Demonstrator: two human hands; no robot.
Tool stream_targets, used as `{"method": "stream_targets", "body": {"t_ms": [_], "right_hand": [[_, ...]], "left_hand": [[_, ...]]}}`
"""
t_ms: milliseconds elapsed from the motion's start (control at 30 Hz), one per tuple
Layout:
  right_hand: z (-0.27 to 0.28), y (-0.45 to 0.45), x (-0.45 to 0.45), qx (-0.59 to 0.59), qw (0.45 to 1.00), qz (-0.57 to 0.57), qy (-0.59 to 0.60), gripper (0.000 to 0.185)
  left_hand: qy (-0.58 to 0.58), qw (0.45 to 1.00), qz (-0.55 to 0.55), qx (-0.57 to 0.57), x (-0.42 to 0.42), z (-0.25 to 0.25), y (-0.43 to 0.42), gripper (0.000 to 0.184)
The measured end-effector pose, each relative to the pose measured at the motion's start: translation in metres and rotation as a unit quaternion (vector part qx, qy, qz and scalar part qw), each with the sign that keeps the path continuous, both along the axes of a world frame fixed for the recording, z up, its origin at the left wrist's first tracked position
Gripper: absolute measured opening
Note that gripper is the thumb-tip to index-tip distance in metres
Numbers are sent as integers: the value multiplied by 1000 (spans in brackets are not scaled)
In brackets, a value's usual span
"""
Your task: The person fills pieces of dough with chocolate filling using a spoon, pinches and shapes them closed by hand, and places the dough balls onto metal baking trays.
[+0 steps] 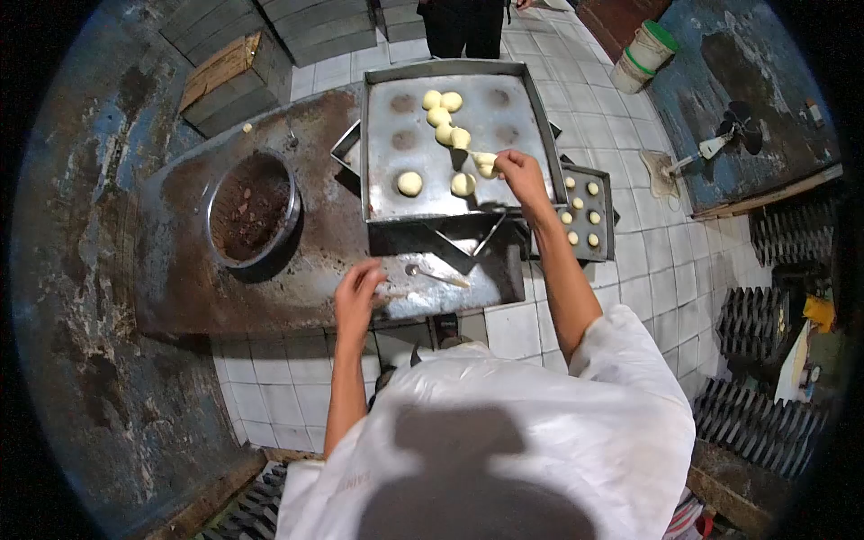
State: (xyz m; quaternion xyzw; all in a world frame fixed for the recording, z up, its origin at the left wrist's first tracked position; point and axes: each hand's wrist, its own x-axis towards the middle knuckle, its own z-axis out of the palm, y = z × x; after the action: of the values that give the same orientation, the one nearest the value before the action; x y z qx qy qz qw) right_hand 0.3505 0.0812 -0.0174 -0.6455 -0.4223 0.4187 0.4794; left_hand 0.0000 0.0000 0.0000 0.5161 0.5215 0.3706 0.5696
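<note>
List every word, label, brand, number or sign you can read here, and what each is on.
Faint reddish lettering on the white shirt: possibly "SAINT", too blurred to be sure.
Large metal tray: no text visible.
White bucket with a green lid: no text readable at this size.
Nothing else is legible.

Scuffed metal and smooth, pale surfaces

At upper centre, a grey rectangular metal tray point(387, 166) is marked by dull round stains, with a faint sheen left between them. Smooth, matt skins are shown by the pale yellow round dough balls point(409, 184). At left, a round silver metal bowl point(295, 209) is polished along the rim and coated inside with rough, dark residue. The brown-and-grey stained tabletop point(333, 270) is roughened and dull. White square floor tiles point(648, 270) are glazed smooth at right. At lower centre, a white cloth shirt point(558, 414) is softly creased.
</note>
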Motion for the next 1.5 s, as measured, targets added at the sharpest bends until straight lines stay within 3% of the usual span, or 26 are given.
{"method": "stream_targets", "body": {"t_ms": [100,167,233,300,367,433,500,533,567,633,667,700,767,800,833,867,900,933,967,1033,1100,1167,1200,1300,1367,1500], "right_hand": [[35,-58,-39,33,989,28,141,28],[38,-97,-61,8,969,13,247,28],[44,-118,-72,0,958,64,279,29],[39,-133,-86,-16,944,64,325,34],[31,-142,-109,-25,941,11,339,38],[25,-146,-137,-36,952,-36,303,43],[-2,-145,-170,21,998,-56,-4,40],[-17,-148,-184,30,998,-44,-25,38],[-32,-150,-195,44,997,-30,-49,36],[-85,-151,-212,37,992,83,85,40],[-88,-152,-225,-91,933,123,325,41],[-90,-155,-222,-215,807,151,529,42],[-87,-146,-207,-256,794,150,531,47],[-104,-147,-215,-219,904,103,352,59],[-142,-144,-208,-145,979,145,-18,60],[-150,-144,-199,3,928,113,-355,48],[-153,-139,-200,-57,861,145,-484,41],[-177,-135,-188,-69,841,164,-510,32],[-192,-126,-183,-91,812,170,-551,27],[-184,-121,-197,-88,777,219,-584,28],[-157,-108,-222,-38,868,218,-445,19],[-90,-64,-259,-123,865,248,-420,17],[-54,-44,-307,-74,862,258,-429,20],[-24,51,-388,71,808,301,-502,14],[-20,99,-451,91,766,338,-539,21],[-72,163,-507,122,695,391,-592,30]], "left_hand": [[-36,996,-62,52,37,6,11,37],[-53,994,-97,19,62,8,13,41],[-156,976,-138,-64,79,13,14,44],[-212,965,-117,-100,81,6,1,37],[-177,979,-74,-65,76,-8,-16,33],[-146,987,4,-65,68,-16,-32,26],[-254,954,34,-153,55,-31,-39,25],[-314,926,52,-203,46,-33,-42,23],[-264,942,22,-206,26,-34,-48,26],[-395,871,103,-273,5,-49,-55,31],[-399,872,93,-268,-25,-56,-65,38],[-401,870,98,-269,-39,-60,-72,38],[-457,822,188,-282,-65,-67,-76,47],[-485,808,206,-264,-84,-69,-80,52],[-491,803,220,-257,-96,-69,-78,52],[-555,775,191,-234,-110,-69,-72,54],[-611,748,163,-204,-131,-67,-68,56],[-591,757,201,-194,-141,-79,-62,43],[-599,751,215,-175,-154,-91,-52,43],[-460,828,267,-177,-196,-98,-40,39],[-453,814,318,-174,-235,-99,-25,38],[-466,772,372,-219,-255,-121,-3,40],[-444,774,395,-218,-284,-107,-2,42],[-490,738,414,-210,-325,-125,30,47],[-502,722,423,-218,-356,-118,37,43],[-480,729,434,-222,-394,-137,49,32]]}}
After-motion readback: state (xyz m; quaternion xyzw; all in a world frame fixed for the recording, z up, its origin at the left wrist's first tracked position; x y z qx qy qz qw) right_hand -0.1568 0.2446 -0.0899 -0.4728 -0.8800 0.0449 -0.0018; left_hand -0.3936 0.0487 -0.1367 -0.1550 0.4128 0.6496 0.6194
